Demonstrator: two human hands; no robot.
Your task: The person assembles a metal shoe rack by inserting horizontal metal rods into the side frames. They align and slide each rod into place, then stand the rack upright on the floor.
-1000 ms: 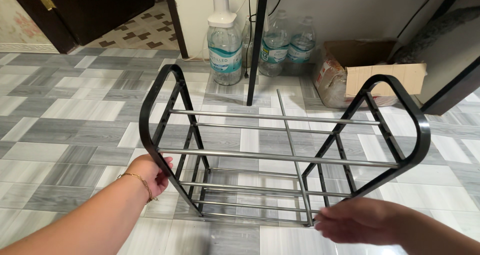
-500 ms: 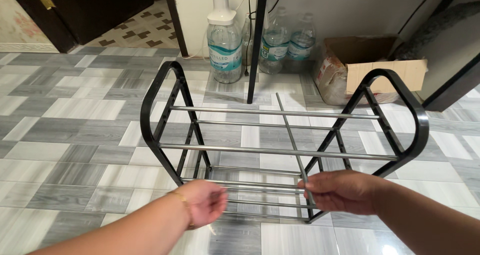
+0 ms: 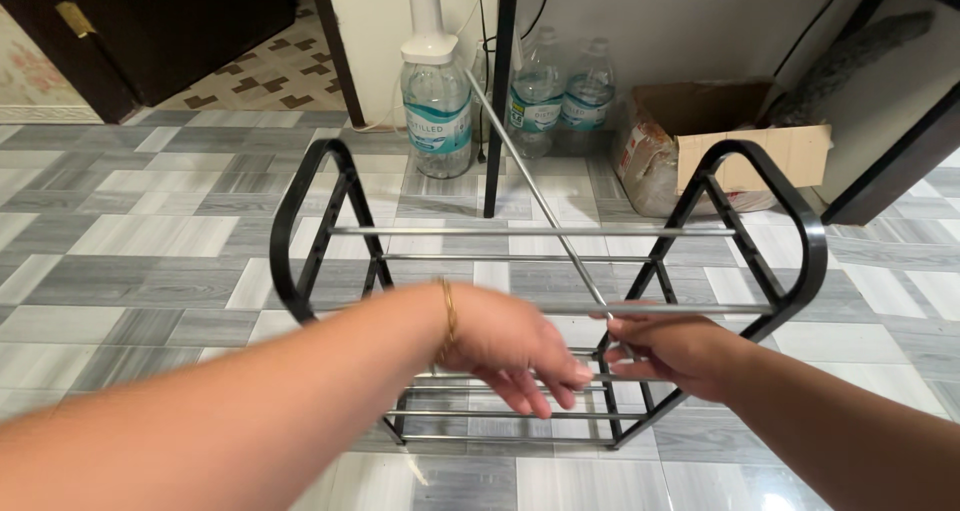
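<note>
In the lower right of the frame, the right hand point(image 3: 672, 354) pinches the near end of a loose metal rod point(image 3: 535, 193), which slants up toward the upper middle. The left hand point(image 3: 512, 349) reaches in from the lower left with its fingers spread, just beside the right hand, holding nothing. Both hover over the black shoe rack point(image 3: 300, 231) on the tiled floor point(image 3: 120, 231). Water bottles point(image 3: 437, 121) and a cardboard box point(image 3: 720, 141) stand behind.

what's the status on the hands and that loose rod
Right hand shut on loose rod, tilted up. Left hand open, beside it. Rack upright underneath.
</note>
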